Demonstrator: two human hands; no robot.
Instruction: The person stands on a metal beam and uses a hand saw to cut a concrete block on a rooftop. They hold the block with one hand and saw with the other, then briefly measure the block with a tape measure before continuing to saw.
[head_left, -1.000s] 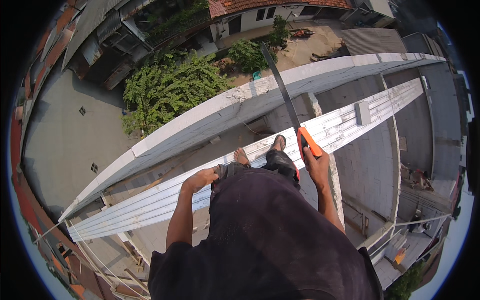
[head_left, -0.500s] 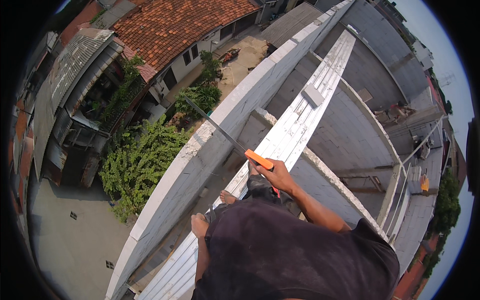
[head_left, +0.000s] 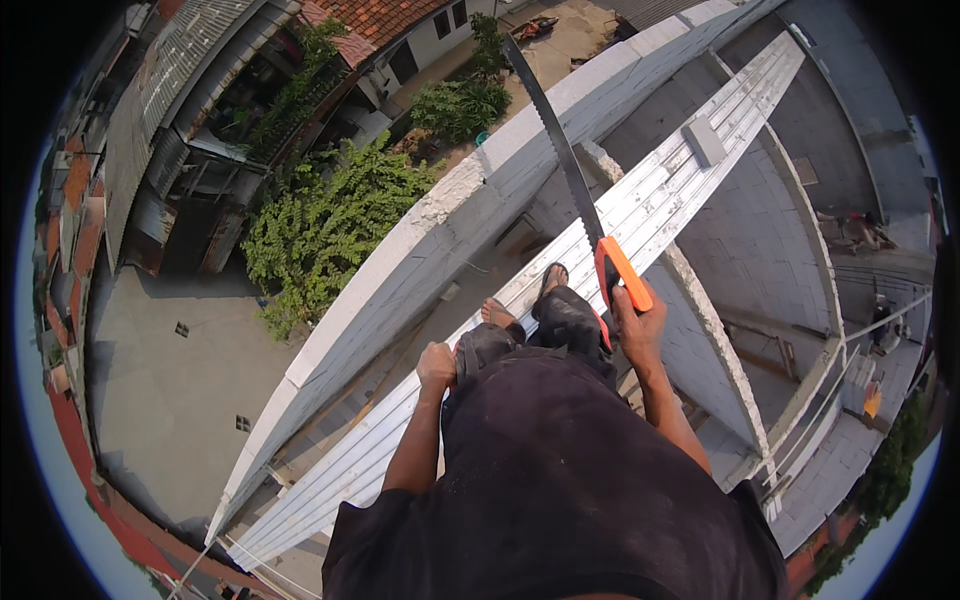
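Observation:
My right hand (head_left: 640,322) is wrapped round the orange-and-black handle of a handsaw (head_left: 572,165). Its long, toothed blade points up and away to the left, passing over the top of the block wall. My left hand (head_left: 436,366) is curled into a fist beside my left knee, close to the dark trousers (head_left: 484,352); whatever it may hold is hidden. Under my sandalled feet (head_left: 552,280) runs a walkway of long, ribbed, whitish metal planks (head_left: 640,195). One grey block (head_left: 704,141) lies on the planks farther ahead.
A pale block wall (head_left: 400,240) runs along my left, its top chipped in one place. Cross walls (head_left: 715,345) stand below the planks on the right, with deep rooms between them. Beyond the left wall, far below, are a leafy tree (head_left: 330,225) and a concrete yard (head_left: 180,400).
The view has swung, so the scene sits farther right and lower. The saw has turned more upright, its blade now clearer to see. My left hand shows more fully, still curled by the knee.

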